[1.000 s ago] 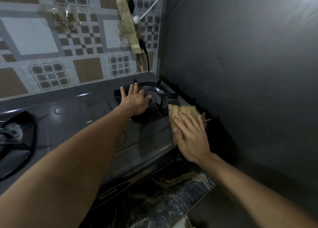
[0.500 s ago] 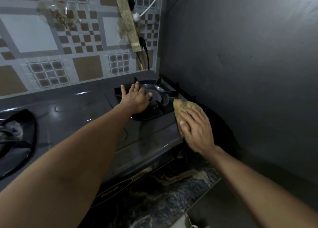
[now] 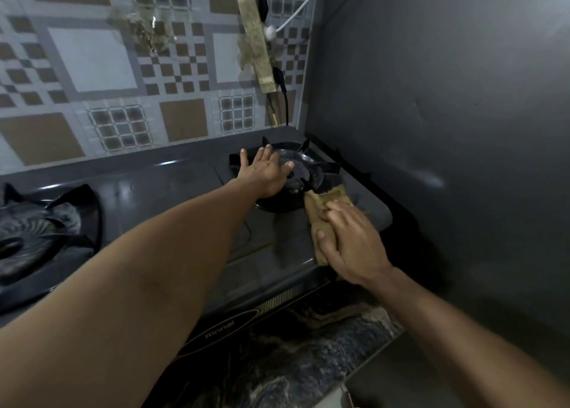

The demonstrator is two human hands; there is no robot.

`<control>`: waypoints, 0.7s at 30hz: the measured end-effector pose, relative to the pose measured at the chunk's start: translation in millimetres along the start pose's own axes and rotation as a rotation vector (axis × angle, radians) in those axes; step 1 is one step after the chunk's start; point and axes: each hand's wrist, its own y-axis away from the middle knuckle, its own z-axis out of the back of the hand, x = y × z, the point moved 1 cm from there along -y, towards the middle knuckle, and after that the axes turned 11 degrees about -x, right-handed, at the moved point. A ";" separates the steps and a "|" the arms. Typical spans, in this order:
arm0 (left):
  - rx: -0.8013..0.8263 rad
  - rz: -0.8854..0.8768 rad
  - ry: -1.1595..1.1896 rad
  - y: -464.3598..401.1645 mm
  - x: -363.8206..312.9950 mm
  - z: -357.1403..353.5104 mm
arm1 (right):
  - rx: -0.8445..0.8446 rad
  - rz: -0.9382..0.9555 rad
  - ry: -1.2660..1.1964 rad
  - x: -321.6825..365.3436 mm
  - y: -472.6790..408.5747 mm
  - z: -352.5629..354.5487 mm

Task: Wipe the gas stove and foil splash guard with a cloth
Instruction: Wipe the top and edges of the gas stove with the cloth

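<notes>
A dark gas stove spans the counter, with a burner at each end. My left hand lies flat, fingers spread, on the right burner's pan support. My right hand presses a tan cloth onto the stove top at its right front corner, just in front of that burner. Most of the cloth is hidden under my palm. The grey splash guard stands upright along the stove's right side, close to the cloth.
The left burner sits at the far left. A tiled wall with a taped power strip and cables rises behind the stove. A marbled counter edge runs in front.
My right hand has slid the cloth from the stove's right edge leftward, toward the burner and front corner. The left hand stays on the pan support.
</notes>
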 end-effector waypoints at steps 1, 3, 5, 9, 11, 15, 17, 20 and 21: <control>0.016 -0.010 0.010 0.7 1.0 1.2 | 0.004 -0.013 0.012 0.8 -0.7 0.2; 0.032 -0.030 0.027 3.4 6.7 4.6 | 0.014 -0.002 0.040 11.8 2.7 0.6; 0.017 -0.035 0.028 7.6 16.1 11.2 | 0.064 0.096 0.043 33.9 8.1 0.5; -0.054 0.026 0.004 22.2 45.3 36.0 | 0.187 0.323 0.005 88.0 3.0 -13.0; -0.080 0.058 -0.008 34.3 63.5 50.3 | 0.239 0.341 0.022 101.9 -3.9 -18.5; -0.143 0.174 -0.081 62.0 113.7 71.4 | 0.320 0.360 0.020 106.5 -10.5 -14.4; -0.164 0.248 -0.129 74.5 139.2 77.9 | 0.366 0.375 0.033 113.3 -15.1 -15.3; -0.157 0.328 -0.183 93.1 165.7 86.9 | 0.455 0.331 0.036 128.2 -30.4 -28.5; -0.160 0.344 -0.197 99.2 171.6 89.9 | 0.479 0.307 0.030 133.8 -36.8 -33.8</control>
